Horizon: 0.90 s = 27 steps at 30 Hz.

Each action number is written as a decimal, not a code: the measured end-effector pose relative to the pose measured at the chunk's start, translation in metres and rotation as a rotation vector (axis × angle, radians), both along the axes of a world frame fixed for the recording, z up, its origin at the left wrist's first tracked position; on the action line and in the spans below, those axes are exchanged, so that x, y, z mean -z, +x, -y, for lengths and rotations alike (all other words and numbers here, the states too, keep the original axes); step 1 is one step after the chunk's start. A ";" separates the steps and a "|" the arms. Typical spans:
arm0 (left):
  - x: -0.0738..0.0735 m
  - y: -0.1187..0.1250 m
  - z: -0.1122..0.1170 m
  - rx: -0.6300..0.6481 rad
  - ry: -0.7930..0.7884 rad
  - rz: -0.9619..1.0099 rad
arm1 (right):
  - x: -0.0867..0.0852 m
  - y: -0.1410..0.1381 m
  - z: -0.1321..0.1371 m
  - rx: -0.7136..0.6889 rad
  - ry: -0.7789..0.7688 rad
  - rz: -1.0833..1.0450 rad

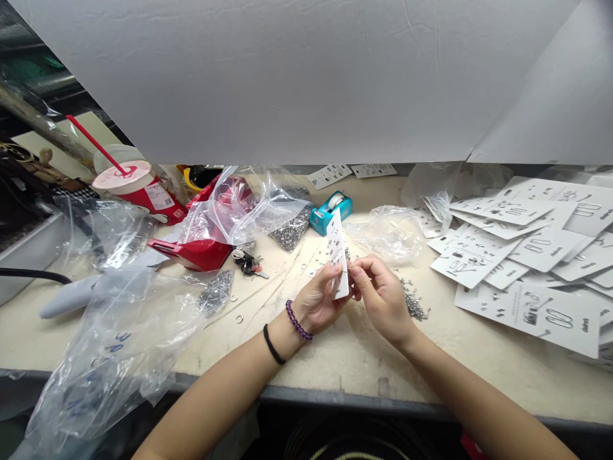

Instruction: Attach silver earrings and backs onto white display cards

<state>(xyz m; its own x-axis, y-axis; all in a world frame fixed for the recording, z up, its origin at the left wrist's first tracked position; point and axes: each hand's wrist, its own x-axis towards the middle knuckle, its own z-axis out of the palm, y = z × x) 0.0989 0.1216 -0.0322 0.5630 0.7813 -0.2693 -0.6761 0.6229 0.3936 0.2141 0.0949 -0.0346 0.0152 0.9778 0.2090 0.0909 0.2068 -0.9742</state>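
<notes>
Head view: white card point(335, 236) mid-frame, just right of centre, stood near upright, edge-on-ish, small dark pieces on its face. Left hand point(317, 303), with purple beaded bracelet point(297, 321) and black band point(272, 345), has its grip closed on the card's lower part, thumb over the face. Right hand point(383, 297) at the card's right edge, thumb and fingers drawn in close; cannot tell if that grip is fully closed or what it has hold of, too small. Metal pile point(416, 301) on tabletop point(354, 367), just right of right hand. Teal tape dispenser point(329, 213) behind the card. Overlapping card stack point(541, 316) fills right of frame. Clear crumpled bag point(390, 235) between stack and dispenser. Left of frame: red cup point(160, 197) with straw, red tray point(196, 255), keys point(258, 272) near it.
</notes>
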 end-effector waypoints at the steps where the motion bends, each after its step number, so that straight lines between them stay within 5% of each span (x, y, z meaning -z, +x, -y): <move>1: 0.000 0.000 0.000 0.000 -0.003 0.003 | 0.000 0.000 0.000 -0.002 0.001 -0.004; 27: 0.011 0.006 0.005 -0.073 0.073 -0.083 | -0.001 0.002 0.001 0.008 0.133 0.161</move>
